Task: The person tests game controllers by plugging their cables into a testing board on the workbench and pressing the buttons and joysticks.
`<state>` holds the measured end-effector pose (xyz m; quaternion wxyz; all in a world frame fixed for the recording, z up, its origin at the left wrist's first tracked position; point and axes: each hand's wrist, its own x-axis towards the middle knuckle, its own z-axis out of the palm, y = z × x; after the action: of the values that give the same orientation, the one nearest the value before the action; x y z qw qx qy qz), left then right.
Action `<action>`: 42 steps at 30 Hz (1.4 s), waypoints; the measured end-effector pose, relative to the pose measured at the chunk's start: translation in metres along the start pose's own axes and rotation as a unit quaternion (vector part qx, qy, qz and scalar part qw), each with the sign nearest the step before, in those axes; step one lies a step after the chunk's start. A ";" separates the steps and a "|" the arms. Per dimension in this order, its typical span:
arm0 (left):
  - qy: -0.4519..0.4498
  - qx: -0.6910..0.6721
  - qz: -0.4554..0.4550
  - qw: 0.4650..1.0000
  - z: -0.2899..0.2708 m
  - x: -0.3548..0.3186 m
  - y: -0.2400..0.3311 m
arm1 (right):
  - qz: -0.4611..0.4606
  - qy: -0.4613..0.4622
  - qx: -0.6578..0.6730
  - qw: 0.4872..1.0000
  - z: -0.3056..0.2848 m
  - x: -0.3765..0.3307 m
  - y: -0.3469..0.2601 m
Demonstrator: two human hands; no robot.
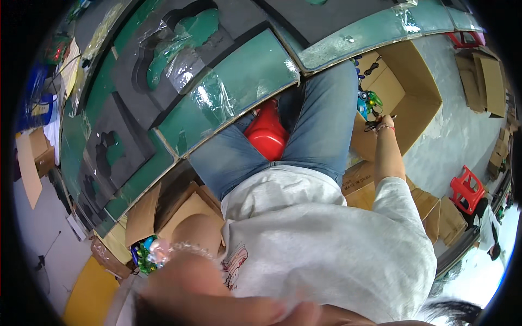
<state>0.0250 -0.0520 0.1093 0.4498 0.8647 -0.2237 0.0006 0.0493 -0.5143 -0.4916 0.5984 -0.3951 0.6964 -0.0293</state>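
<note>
My right hand (pixel 385 120) reaches into an open cardboard box (pixel 421 106) at my right. Its fingers are closed round a bundled black cable (pixel 372 125). Beside that hand in the box lie a green game controller (pixel 373 100) and blue ones, partly hidden by my leg and the table edge. My left hand (pixel 212 290) is raised close to the camera at the lower edge, large and smeared by motion, so its grip cannot be made out. A clear beaded bracelet (pixel 190 250) is near its wrist.
A green table (pixel 253 70) with dark grey foam pieces (pixel 130 108) spans the front. Shiny controllers (pixel 145 255) lie by a cardboard box at my left. A red plastic seat (pixel 268 138) shows between my legs; a red stool (pixel 466 190) stands far right.
</note>
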 end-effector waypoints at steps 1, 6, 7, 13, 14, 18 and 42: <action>-0.023 -0.006 -0.013 1.000 -0.003 0.004 -0.001 | -0.037 0.016 -0.015 0.999 -0.004 0.003 -0.005; 0.079 -0.030 0.096 0.992 0.002 0.006 -0.022 | -0.149 0.056 0.012 0.987 -0.026 0.017 -0.025; 0.078 -0.004 0.080 0.994 0.003 0.005 -0.019 | -0.149 0.053 0.011 0.987 -0.031 0.023 -0.029; 0.043 0.024 -0.144 0.988 -0.006 -0.004 0.025 | -0.237 -0.060 -0.191 0.951 -0.044 0.067 -0.034; 0.058 0.027 -0.128 0.990 -0.005 -0.008 0.017 | -0.173 -0.075 -0.322 0.928 -0.043 0.070 -0.032; 0.126 -0.112 0.135 0.976 -0.010 -0.022 -0.016 | -0.262 0.033 -0.514 0.816 -0.026 0.061 -0.019; 0.287 -0.104 0.232 0.924 -0.088 -0.108 -0.063 | -0.807 -0.240 0.079 0.534 0.145 -0.520 -0.172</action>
<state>-0.0299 0.0888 0.0910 0.5693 0.6998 -0.2784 0.3297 0.2477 -0.2650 -0.0226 0.4943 -0.7329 -0.0924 -0.4583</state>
